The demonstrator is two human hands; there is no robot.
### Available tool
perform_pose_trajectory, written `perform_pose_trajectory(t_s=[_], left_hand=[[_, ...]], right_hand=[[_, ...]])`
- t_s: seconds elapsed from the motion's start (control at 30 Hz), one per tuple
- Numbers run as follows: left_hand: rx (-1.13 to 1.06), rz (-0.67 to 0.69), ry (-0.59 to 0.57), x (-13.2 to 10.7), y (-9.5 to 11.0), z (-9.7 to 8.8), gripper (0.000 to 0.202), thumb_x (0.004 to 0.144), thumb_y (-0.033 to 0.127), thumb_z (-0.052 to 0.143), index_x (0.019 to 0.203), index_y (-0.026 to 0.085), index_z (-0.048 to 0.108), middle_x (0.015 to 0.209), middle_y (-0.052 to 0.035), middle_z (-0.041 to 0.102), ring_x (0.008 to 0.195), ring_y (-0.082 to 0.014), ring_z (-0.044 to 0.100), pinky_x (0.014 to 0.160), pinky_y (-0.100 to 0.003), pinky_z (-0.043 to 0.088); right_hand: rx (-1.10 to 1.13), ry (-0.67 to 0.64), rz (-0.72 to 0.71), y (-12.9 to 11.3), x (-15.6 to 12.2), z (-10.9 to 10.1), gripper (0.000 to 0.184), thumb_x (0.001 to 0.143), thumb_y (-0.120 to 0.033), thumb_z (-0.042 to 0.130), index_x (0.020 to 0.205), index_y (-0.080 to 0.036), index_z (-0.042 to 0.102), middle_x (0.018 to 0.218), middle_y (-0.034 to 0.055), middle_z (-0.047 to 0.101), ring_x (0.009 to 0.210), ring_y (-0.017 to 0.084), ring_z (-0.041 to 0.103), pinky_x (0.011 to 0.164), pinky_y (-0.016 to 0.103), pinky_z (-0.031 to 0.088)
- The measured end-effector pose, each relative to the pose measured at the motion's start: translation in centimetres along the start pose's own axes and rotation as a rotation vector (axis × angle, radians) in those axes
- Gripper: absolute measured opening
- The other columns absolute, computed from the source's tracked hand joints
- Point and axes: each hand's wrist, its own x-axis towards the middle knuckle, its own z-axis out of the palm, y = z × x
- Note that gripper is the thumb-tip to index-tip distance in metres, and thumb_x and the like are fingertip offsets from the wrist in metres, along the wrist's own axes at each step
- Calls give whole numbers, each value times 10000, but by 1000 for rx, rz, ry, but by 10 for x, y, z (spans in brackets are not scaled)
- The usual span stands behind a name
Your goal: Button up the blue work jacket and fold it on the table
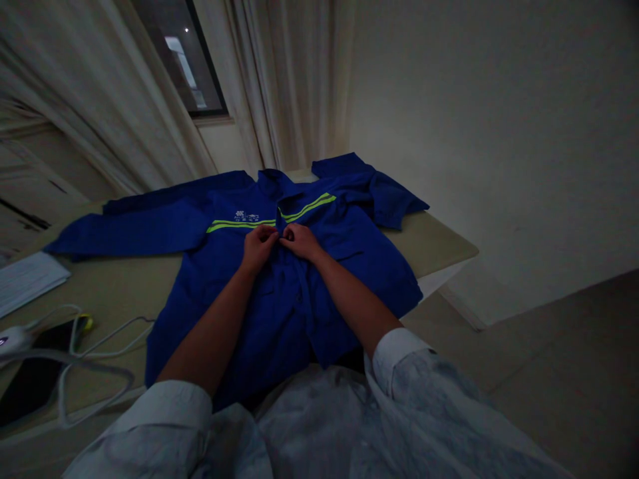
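Note:
A blue work jacket (239, 266) with yellow-green stripes lies spread on the table, collar pointing away from me and sleeves out to both sides. At its front opening, just below the stripes, my left hand (260, 246) pinches the left edge of the cloth. Close beside it, my right hand (300, 241) is closed on the other front edge, thumb and fingers together. Both hands nearly meet at the middle of the chest. Any button or fastener between the fingertips is too small to make out. Below the hands, the front flap runs loosely toward me.
The beige table (444, 243) has its corner at the right, by a pale wall. On the left are papers (30, 279), a black phone (34, 379) and white cables (64, 386). Curtains (299, 80) and a window (187, 60) are behind.

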Motion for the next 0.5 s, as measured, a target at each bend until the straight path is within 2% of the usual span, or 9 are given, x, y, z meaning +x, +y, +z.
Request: perform_pose_trajectory(t_s=[0.07, 0.13, 0.23, 0.27, 0.33, 0.4, 0.43, 0.5], left_hand=[[53, 15, 7, 1, 1, 0, 268, 776, 383, 722, 942, 173, 716, 816, -46, 733, 763, -205, 683, 745, -307, 529], [167, 15, 25, 1, 4, -1, 235, 830, 335, 659, 985, 169, 721, 884, -72, 753, 828, -227, 701, 810, -338, 546], [461, 78, 36, -4, 15, 0, 345, 922, 308, 565, 1198, 172, 722, 1196, -144, 744, 1128, -294, 680, 1027, -428, 502], [555, 131, -13, -6, 19, 2, 400, 949, 321, 545, 1295, 190, 697, 1338, -148, 697, 1265, -309, 622, 1111, -452, 449], [690, 220, -203, -10, 25, 7, 477, 983, 370, 526, 1433, 251, 632, 1541, -102, 574, 1458, -311, 473, 1232, -470, 317], [752, 224, -411, -10, 26, 14, 501, 1005, 418, 502, 1484, 302, 595, 1619, -54, 501, 1524, -301, 397, 1274, -466, 239], [766, 203, -470, -8, 25, 17, 505, 1016, 439, 484, 1495, 314, 584, 1634, -44, 484, 1531, -299, 388, 1279, -470, 223], [763, 173, -481, 0, 22, 22, 521, 1041, 462, 424, 1522, 308, 552, 1653, -48, 457, 1536, -295, 380, 1274, -478, 226]], right_hand=[[1, -14, -7, 0, 1, 1, 124, 890, -240, 737, 862, -181, 631, 826, -15, 608, 768, 150, 551, 707, 255, 381], [23, 31, -40, -5, 3, -2, 104, 903, -238, 719, 877, -177, 638, 855, -1, 621, 808, 157, 569, 758, 261, 413], [93, 238, -63, -24, -1, -18, 89, 964, -259, 648, 948, -171, 642, 937, 28, 645, 885, 163, 601, 851, 270, 456], [114, 310, -56, -34, -7, -27, 110, 990, -278, 614, 981, -172, 641, 966, 36, 651, 902, 165, 609, 864, 274, 468], [144, 375, -53, -59, -30, -48, 185, 1040, -337, 542, 1043, -183, 644, 1012, 47, 662, 923, 172, 626, 861, 285, 493], [158, 295, -100, -84, -70, -68, 264, 1067, -416, 506, 1095, -203, 661, 1043, 52, 674, 954, 184, 648, 864, 300, 518], [151, 210, -124, -94, -94, -75, 287, 1064, -454, 523, 1123, -216, 671, 1060, 54, 684, 980, 193, 659, 887, 313, 530], [68, 2, -145, -105, -147, -81, 376, 984, -534, 661, 1216, -239, 679, 1149, 78, 700, 1081, 232, 670, 981, 366, 539]])
